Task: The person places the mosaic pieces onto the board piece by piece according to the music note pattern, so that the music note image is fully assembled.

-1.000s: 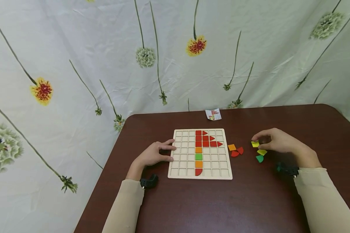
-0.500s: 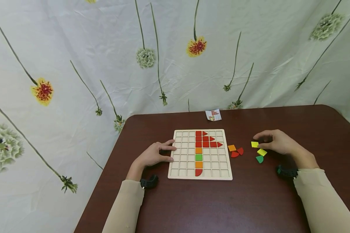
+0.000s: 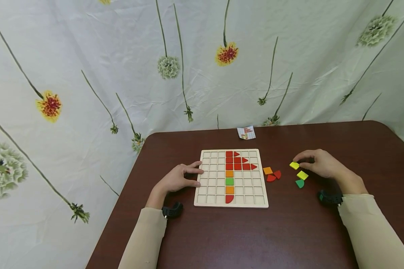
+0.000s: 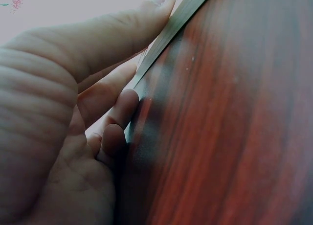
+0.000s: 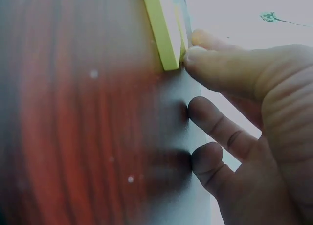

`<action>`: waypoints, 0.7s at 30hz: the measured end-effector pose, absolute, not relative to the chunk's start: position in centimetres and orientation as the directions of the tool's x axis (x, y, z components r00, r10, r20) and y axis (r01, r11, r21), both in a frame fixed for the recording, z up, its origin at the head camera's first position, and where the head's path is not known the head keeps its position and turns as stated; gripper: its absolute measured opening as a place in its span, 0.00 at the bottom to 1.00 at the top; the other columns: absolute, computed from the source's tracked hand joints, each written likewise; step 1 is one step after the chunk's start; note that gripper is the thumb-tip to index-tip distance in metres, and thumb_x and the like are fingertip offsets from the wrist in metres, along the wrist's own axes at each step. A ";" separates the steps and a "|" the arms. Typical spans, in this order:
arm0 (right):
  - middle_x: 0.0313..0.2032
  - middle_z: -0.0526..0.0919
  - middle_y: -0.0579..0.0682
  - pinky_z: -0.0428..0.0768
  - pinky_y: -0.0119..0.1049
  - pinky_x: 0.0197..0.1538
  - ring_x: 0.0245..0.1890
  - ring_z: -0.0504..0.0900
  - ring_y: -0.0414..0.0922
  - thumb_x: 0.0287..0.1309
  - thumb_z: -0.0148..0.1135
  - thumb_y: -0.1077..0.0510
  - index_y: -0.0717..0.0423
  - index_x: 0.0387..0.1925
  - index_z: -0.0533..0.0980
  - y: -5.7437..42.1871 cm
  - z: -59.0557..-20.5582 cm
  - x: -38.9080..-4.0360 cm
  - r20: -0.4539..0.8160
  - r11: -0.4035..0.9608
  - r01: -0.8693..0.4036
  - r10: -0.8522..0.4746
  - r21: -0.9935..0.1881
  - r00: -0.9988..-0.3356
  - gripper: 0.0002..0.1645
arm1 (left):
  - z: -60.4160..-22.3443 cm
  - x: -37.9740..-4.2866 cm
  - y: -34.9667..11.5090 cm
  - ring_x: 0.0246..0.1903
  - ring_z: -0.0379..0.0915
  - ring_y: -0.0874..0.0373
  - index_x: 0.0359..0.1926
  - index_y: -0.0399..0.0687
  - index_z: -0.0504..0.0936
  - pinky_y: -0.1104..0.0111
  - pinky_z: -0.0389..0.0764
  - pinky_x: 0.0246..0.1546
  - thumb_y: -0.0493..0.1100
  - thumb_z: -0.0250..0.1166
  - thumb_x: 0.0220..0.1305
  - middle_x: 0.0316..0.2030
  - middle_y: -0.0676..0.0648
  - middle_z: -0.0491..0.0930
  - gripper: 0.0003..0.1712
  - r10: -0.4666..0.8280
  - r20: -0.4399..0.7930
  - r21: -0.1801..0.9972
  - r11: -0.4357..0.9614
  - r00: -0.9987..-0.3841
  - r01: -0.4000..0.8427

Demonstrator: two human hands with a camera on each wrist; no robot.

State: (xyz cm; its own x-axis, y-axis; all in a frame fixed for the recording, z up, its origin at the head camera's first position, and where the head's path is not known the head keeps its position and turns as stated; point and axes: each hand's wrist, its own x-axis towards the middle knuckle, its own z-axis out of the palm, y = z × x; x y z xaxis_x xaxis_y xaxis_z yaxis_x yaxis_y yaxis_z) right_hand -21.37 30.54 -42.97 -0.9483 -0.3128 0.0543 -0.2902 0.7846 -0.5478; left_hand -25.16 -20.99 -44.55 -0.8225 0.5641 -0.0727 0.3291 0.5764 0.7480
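Observation:
A pale wooden grid board (image 3: 213,188) lies on the table with red, orange and green tiles in its cells. My left hand (image 3: 176,177) rests at its left edge, fingertips touching the rim. The left wrist view shows the thumb (image 4: 122,32) against that edge. My right hand (image 3: 323,163) pinches a yellow tile (image 3: 294,165) between thumb and index finger, low over the table. Just below that hand lie another yellow tile (image 3: 302,175) and a green quarter-round tile (image 3: 300,183). In the right wrist view, the nearer yellow tile (image 5: 163,34) partly hides the one at the fingertips.
Between board and right hand lie an orange tile (image 3: 267,170) and two red quarter-round tiles (image 3: 271,178). A small printed pattern card (image 3: 246,132) is behind the board. A flowered cloth (image 3: 202,93) hangs at the table's (image 3: 222,239) back edge.
The yellow tile at my right fingertips has turned so its corner faces me, and the thumb has shifted slightly up. The other yellow tile has turned a little. My left hand stays put.

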 end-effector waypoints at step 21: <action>0.55 0.79 0.61 0.79 0.44 0.47 0.48 0.79 0.51 0.68 0.65 0.63 0.60 0.56 0.81 30.4 -43.1 -21.5 -0.005 0.785 -0.314 -0.374 -0.535 -0.927 0.16 | -44.5 -25.1 -21.0 0.79 0.54 0.47 0.62 0.54 0.85 0.47 0.65 0.74 0.45 0.78 0.58 0.76 0.50 0.65 0.29 0.564 -0.074 0.752 0.573 -0.822 0.326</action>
State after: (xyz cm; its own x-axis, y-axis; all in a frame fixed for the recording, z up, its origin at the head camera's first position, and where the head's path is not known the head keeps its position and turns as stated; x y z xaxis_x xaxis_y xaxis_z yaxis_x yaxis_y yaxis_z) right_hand -21.52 30.36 -43.06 -0.9274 -0.3741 -0.0052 -0.3136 0.7848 -0.5346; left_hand -25.10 -21.01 -44.49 -0.8222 0.5644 -0.0738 0.3258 0.5730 0.7520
